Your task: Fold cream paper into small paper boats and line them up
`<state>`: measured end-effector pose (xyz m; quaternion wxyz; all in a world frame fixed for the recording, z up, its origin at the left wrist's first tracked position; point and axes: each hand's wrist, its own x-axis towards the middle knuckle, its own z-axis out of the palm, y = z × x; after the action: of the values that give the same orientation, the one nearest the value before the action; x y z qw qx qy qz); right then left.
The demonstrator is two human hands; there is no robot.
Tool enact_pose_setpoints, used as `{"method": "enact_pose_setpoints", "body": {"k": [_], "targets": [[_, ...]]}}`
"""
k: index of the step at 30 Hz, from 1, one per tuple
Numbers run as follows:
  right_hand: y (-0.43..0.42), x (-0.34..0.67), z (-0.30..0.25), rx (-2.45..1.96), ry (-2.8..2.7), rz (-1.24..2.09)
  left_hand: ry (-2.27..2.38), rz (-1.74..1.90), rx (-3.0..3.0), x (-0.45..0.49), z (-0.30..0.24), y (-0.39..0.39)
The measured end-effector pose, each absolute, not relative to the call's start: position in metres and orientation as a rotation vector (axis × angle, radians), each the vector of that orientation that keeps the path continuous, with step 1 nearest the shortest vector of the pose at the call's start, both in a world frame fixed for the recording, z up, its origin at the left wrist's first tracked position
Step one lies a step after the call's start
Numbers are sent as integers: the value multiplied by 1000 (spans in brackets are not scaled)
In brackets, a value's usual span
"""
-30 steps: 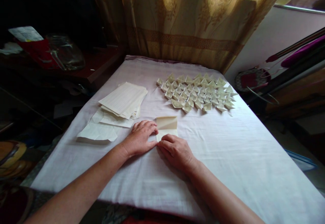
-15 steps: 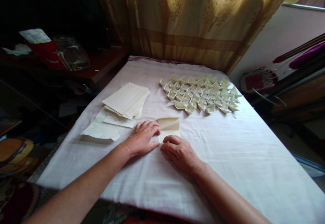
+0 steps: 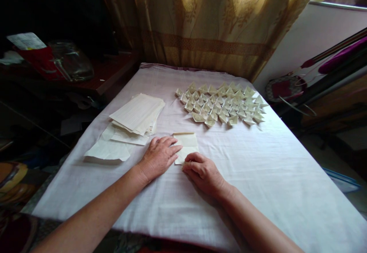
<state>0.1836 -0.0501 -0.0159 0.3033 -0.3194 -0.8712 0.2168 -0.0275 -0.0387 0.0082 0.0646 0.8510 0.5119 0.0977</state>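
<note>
Paper (image 3: 187, 141) lay flatter on the white cloth (image 3: 258, 192); its far half, tilted and shaded earlier, had lowered.
The fold was judged opened out. Left hand (image 3: 161, 155), released and loosely spread, rested on its left side. Right hand (image 3: 202, 172) curled at the near edge; pinch unconfirmed.

head view | above near side of table (image 3: 275, 184) | facing forward and down | hands (image 3: 204, 172) close, curtain (image 3: 215, 23) farther off
</note>
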Motion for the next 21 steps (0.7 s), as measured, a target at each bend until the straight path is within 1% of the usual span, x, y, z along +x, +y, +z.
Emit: {"method": "enact_pose_setpoints", "body": {"k": [9, 13, 18, 21], "targets": [[-52, 195, -17, -855, -2296, 610, 1540, 288, 2565, -23, 16, -36], [-53, 196, -14, -906, -2287, 658, 1612, 306, 2543, -11, 22, -40], [-55, 193, -8, -919, -2290, 718, 1647, 341, 2472, -5, 17, -45], [-58, 189, -8, -1012, -2227, 647, 1650, 363, 2456, -7, 13, -46]]}}
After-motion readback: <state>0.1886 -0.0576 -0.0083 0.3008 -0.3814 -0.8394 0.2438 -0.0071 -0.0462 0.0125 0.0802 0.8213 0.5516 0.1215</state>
